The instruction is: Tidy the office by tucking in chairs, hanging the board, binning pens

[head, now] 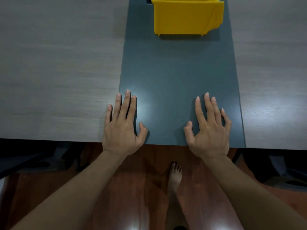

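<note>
A yellow plastic bin (186,17) stands at the far end of the dark grey centre strip (174,72) of the table; its inside is hidden from here. My left hand (123,125) lies flat, palm down, fingers spread, at the strip's left seam near the front edge. My right hand (210,127) rests the same way on the strip's right part. Neither hand holds anything. No pens, board or whole chair show.
Light wood table panels (58,72) flank the strip on both sides. Dark chair parts (38,160) sit under the table at left and at right (279,170). Below the table edge are a reddish wood floor (146,188) and my bare foot (175,176).
</note>
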`<state>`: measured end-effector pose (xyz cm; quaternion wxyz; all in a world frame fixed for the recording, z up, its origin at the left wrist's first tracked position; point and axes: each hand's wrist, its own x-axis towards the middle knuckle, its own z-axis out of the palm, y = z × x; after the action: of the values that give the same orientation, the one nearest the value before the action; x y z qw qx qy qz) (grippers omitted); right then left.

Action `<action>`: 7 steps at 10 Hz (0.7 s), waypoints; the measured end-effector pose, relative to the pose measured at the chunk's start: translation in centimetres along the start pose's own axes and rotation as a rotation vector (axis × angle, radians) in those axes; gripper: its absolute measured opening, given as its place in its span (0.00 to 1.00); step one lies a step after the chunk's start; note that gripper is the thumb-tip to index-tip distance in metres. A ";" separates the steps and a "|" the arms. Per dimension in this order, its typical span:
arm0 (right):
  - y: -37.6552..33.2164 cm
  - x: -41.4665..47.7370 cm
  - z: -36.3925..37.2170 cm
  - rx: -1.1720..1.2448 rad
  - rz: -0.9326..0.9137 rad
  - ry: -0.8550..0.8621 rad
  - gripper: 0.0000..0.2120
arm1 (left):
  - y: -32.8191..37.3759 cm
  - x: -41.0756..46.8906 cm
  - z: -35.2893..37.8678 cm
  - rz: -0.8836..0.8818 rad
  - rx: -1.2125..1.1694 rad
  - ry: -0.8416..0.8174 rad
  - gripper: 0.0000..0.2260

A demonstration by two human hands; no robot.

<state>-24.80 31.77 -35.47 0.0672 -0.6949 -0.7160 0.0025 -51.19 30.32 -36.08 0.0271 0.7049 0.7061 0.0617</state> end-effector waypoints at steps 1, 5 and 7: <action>-0.1 0.5 0.2 0.000 0.000 0.000 0.36 | -0.1 0.5 0.2 -0.003 -0.001 0.010 0.40; 0.3 1.4 0.1 0.008 -0.005 -0.006 0.37 | 0.3 1.2 0.4 -0.007 -0.017 0.018 0.40; 0.4 1.4 0.0 0.026 0.000 -0.004 0.37 | 0.3 1.3 0.1 -0.014 -0.024 0.005 0.40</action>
<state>-24.48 33.19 -35.39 0.0746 -0.6941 -0.7159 0.0133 -50.89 31.59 -36.08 0.0340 0.6993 0.7104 0.0717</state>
